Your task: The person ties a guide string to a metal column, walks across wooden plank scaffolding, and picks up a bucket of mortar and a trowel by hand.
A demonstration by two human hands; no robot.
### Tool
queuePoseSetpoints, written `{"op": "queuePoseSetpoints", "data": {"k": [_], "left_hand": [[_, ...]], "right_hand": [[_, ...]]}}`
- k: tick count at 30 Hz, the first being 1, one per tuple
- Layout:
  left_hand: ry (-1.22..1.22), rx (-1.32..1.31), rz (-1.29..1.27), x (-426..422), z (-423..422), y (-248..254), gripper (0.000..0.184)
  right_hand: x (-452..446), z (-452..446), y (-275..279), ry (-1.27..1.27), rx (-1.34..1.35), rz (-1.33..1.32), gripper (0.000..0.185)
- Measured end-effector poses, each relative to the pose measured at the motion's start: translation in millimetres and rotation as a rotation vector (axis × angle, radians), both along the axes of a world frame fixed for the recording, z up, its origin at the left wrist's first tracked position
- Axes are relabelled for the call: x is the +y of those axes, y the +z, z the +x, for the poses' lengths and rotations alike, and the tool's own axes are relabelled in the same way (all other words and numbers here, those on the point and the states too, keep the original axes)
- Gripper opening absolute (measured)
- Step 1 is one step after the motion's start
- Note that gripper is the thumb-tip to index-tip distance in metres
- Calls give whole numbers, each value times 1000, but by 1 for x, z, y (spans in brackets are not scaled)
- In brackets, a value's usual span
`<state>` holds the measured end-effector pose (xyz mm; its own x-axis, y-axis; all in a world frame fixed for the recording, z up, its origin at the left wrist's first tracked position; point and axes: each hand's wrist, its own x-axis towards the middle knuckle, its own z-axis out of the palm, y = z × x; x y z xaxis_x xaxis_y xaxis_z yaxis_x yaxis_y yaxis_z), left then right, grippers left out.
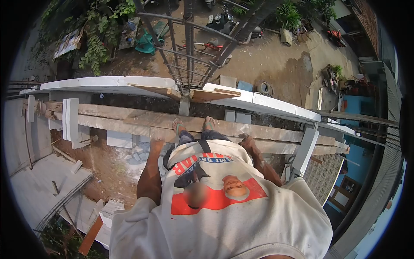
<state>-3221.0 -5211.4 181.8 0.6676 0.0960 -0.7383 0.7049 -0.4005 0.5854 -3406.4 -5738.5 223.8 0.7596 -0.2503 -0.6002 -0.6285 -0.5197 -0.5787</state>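
Note:
My left hand (157, 144) hangs beside my hip over the edge of the wooden planks (267, 131). It is small and blurred, and its fingers do not show clearly. On the other side my right hand (248, 142) hangs low near the same planks, its fingers partly in shadow. Whether either hand holds anything I cannot make out. My feet (208, 123) stand on the planks in sandals. In front of them runs a wall of white blocks (258, 101), broken by a column of steel rebar (189, 47) with boards (215, 94) at its base.
White blocks stand on the planks at the left (71, 123) and right (305, 151). Far below lie rubble and broken blocks (140, 157). Beyond the wall are a yard with motorbikes (222, 21), a tire (264, 88) and plants (288, 15). A concrete slab (56, 177) lies lower left.

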Motion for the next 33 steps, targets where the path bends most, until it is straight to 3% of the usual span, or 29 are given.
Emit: {"op": "queuePoseSetpoints", "data": {"k": [6, 8, 10, 11, 13, 16, 18, 19, 21, 25, 27, 29, 31, 33], "left_hand": [[-116, 81, -26, 6, -6, 3, 16], [-180, 28, -6, 8, -5, -8, 21], [-223, -30, 19, 19, -6, -45, 27], [-354, -213, 7, 26, -8, -71, 29], [-460, -399, 14, 30, -5, -70, 32], [-457, -230, 152, -5, 10, -24, 35], [6, -61, 41, -16, 9, -15, 38], [57, -63, 51, -22, 8, -5, 38], [22, -134, 88, -26, 1, 15, 40], [207, -226, 57, -23, -40, 27, 40], [268, -263, 76, -24, -65, 56, 27], [366, -239, 45, -14, -109, 51, 24], [406, -160, 43, -6, -148, 57, 21], [393, -5, 147, -4, -181, 70, 19]], "right_hand": [[0, -34, 2, -110, 77, 198, 58], [-1, -38, 3, -170, 56, 302, 59], [7, -15, 36, -558, 142, 587, 56], [7, -10, 37, -684, 172, 678, 56], [-6, -22, -5, -94, 54, 135, 55], [-9, 4, 4, -28, 93, 156, 56], [-11, 17, 3, 28, 98, 203, 53], [-8, 29, 21, -67, 135, 306, 51], [-4, 42, 32, -172, 102, 512, 46], [-4, 93, 33, 135, 254, 434, 35], [9, 126, 34, 196, 288, 469, 32], [22, 161, 28, 246, 322, 503, 29], [32, 202, -11, 298, 276, 829, 30], [64, 243, -4, 336, 262, 990, 31]]}}
